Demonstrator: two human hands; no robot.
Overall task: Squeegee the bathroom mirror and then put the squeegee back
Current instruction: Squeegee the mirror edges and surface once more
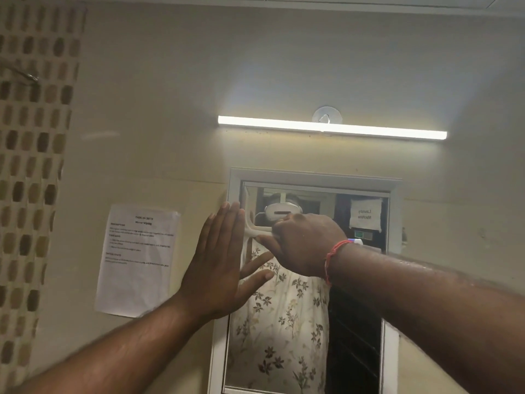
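Squeegee (260, 230): white, T-shaped, up at the top-left corner of the mirror (298, 336). Blade stands upright along the left edge of the glass; handle runs sideways to the right into the right hand (306, 243).
Grip, right: fingers curled tight round the squeegee handle, back of the hand to the camera. Most of the handle is hidden inside the fist.
Blade contact: looks to be on the glass, cannot tell for sure.
Right wrist: red thread bracelet (332, 258). Forearm comes in from the right, skin shiny.
Grip, left: left hand (218, 265) flat, fingers straight and together, pointing up, thumb spread toward the glass. Holds nothing.
Left hand place: over the left side of the frame (315, 177), just beside the blade. Cannot tell whether it is touching the frame.
Mirror: tall, narrow, white frame, on a cream wall (170, 109). Reflects a floral garment, a white headset (279, 210) and a paper note (365, 214) with reversed lettering.
Light bar (332, 127): lit, mounted on the wall above the mirror, tilted slightly down to the right.
Suction hook (326, 115): clear, stuck to the wall just above the middle of the light bar.
Printed sheet (139, 260): white paper on the wall left of the mirror, near the left hand; text is too small to read.
Mosaic tiles (31, 166): brown and beige strip down the far left of the wall.
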